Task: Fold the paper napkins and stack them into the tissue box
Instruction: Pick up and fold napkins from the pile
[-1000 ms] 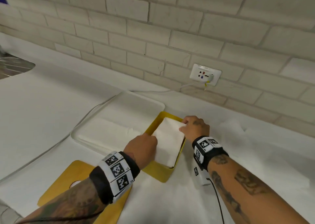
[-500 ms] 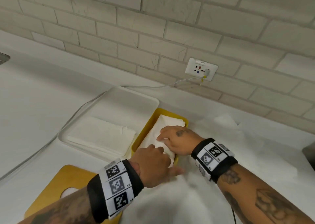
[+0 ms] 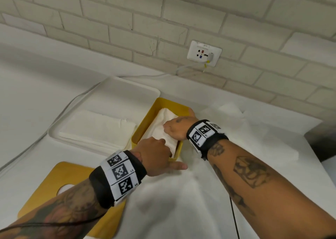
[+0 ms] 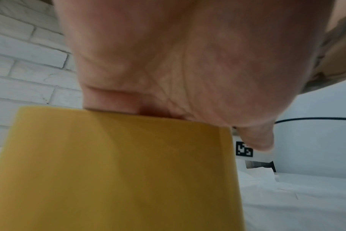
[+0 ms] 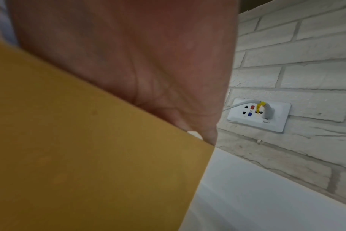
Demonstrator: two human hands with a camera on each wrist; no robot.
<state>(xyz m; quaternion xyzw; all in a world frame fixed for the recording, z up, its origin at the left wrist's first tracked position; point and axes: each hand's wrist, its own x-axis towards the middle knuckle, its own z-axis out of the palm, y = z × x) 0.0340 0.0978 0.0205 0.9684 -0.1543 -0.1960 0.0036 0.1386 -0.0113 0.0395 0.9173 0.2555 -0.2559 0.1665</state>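
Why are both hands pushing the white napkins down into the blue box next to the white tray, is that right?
Almost. The box is yellow plastic, not blue, as the head view shows. Both the left hand and right hand do press the white paper napkins inside it, beside the white tray.

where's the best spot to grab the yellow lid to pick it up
Probably the yellow lid at its far left edge, coming from the left: it lies flat on the counter, the left forearm covers its right part, and that edge is bare. Its cut-out hole is another hold.

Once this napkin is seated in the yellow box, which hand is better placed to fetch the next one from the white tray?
Probably the left hand: the tray and its napkin stack lie on its side.
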